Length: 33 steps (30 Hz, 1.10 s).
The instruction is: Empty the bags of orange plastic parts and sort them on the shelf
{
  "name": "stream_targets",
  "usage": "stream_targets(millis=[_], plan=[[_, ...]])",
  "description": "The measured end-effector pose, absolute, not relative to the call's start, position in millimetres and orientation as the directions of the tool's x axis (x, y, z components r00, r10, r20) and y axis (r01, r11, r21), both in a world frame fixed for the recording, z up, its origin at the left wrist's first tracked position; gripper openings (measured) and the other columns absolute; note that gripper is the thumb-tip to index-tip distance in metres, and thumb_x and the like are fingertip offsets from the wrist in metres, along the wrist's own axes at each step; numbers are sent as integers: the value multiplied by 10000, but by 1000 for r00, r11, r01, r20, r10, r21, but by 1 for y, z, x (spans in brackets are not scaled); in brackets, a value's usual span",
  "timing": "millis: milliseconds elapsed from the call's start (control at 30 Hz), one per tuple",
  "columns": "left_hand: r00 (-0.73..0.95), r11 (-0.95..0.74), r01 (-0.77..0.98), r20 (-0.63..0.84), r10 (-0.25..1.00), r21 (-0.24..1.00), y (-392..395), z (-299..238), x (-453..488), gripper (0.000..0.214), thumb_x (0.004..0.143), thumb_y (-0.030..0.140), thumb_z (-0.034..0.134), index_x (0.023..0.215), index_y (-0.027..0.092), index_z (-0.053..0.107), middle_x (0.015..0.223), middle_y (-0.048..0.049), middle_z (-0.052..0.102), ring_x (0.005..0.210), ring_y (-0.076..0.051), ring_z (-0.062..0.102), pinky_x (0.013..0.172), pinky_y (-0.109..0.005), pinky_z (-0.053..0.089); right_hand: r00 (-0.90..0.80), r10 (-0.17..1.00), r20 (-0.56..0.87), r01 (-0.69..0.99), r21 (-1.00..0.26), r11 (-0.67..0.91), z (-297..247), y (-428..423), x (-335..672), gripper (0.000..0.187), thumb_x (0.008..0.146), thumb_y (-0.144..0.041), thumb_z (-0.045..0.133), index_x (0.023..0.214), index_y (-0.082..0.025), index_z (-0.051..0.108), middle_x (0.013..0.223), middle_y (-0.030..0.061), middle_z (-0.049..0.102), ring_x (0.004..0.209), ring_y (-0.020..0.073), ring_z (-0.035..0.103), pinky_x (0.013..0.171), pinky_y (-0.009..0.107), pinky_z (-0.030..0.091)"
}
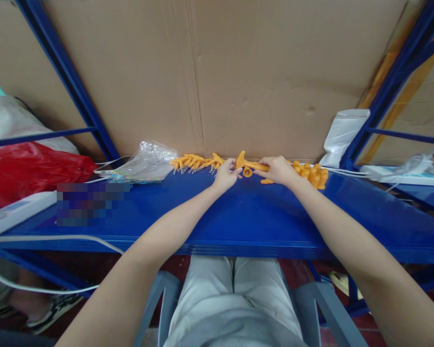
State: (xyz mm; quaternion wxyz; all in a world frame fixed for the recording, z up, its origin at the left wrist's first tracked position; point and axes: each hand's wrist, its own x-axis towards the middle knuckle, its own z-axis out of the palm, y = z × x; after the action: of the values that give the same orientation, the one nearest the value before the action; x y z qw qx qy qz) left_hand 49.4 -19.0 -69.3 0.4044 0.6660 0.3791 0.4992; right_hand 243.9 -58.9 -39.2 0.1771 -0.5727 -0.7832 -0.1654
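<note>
At the back of the blue tabletop, my left hand (227,175) is closed with its fingertips on an upright orange plastic piece (240,159). My right hand (279,169) pinches a long orange piece (261,167) just to the right. Between the hands lies a small round orange part (247,172) with a dark centre. Below my right fingers is a flat orange piece (266,181). Left of my left hand runs a row of orange pieces with metal chains (191,161). Several orange cylinder-like parts (314,174) stand beyond my right wrist.
A clear plastic bag (150,161) lies on the blue table (238,221), left of the chained pieces. Cardboard (256,72) rises behind. Blue posts (67,72) flank it. A red bag (36,166) sits far left; a white pouch (343,135) leans at right. A white cable (58,238) crosses the left front.
</note>
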Motion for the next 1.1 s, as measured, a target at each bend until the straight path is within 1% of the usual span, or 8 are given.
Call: stream_targets(millis=[133, 300, 367, 600, 833, 900, 967, 1100], plan=[[159, -387, 79, 371, 915, 919, -15, -69, 46, 205, 858, 17, 632, 936, 174, 526, 835, -6, 702, 648, -80, 692, 561, -154, 545, -282, 818, 502, 946, 5, 323, -41, -54, 254, 351, 933, -394, 574, 1188, -190, 703, 1164, 121, 747, 1071, 282, 679, 881, 365, 473], [191, -356, 83, 335, 922, 931, -15, -69, 44, 131, 912, 93, 623, 975, 169, 537, 728, 28, 681, 467, -41, 599, 422, -119, 415, -282, 812, 511, 949, 23, 315, -41, -54, 257, 373, 939, -359, 538, 1233, -181, 683, 1189, 136, 727, 1072, 292, 661, 896, 395, 473], [204, -328, 90, 305, 930, 940, -18, -67, 44, 62, 954, 129, 593, 956, 161, 540, 704, 25, 682, 426, -36, 576, 413, -132, 384, -280, 812, 512, 954, 51, 297, -39, -56, 256, 377, 944, -352, 520, 1239, -177, 677, 1183, 145, 722, 1071, 300, 652, 893, 403, 461], [193, -244, 47, 230, 954, 969, -24, -60, 43, 126, 986, 123, 551, 867, 155, 521, 668, 19, 684, 410, -52, 589, 437, -166, 380, -279, 789, 547, 960, 157, 231, -35, -64, 246, 318, 944, -297, 484, 1171, -166, 664, 1168, 179, 697, 1115, 337, 591, 930, 436, 387], [205, -212, -15, 211, 956, 977, -22, -61, 43, 188, 941, 202, 657, 834, 167, 506, 666, 11, 692, 419, -71, 610, 439, -167, 402, -279, 749, 601, 960, 175, 217, -36, -66, 242, 242, 919, -248, 468, 1101, -173, 607, 1103, 181, 681, 1099, 332, 566, 943, 429, 358], [205, -217, -19, 217, 955, 976, -22, -62, 43, 181, 947, 211, 649, 843, 170, 507, 681, 8, 703, 430, -68, 617, 440, -158, 400, -258, 756, 601, 965, 118, 235, -38, -64, 244, 233, 916, -269, 484, 1100, -176, 593, 1074, 173, 686, 1067, 328, 592, 931, 425, 375], [197, -231, -17, 230, 953, 973, -21, -64, 42, 159, 957, 227, 634, 869, 171, 515, 723, -4, 725, 446, -65, 627, 438, -152, 396, -223, 776, 590, 961, 0, 277, -40, -61, 246, 256, 918, -338, 525, 1117, -185, 577, 1022, 144, 700, 998, 313, 630, 889, 408, 414], [172, -256, 4, 251, 953, 967, -20, -65, 39, 100, 973, 231, 605, 938, 169, 534, 844, -34, 755, 465, -62, 642, 437, -153, 395, -139, 850, 509, 844, -388, 370, -44, -53, 248, 318, 940, -467, 544, 1109, -198, 560, 981, 94, 717, 856, 247, 685, 754, 341, 496]])
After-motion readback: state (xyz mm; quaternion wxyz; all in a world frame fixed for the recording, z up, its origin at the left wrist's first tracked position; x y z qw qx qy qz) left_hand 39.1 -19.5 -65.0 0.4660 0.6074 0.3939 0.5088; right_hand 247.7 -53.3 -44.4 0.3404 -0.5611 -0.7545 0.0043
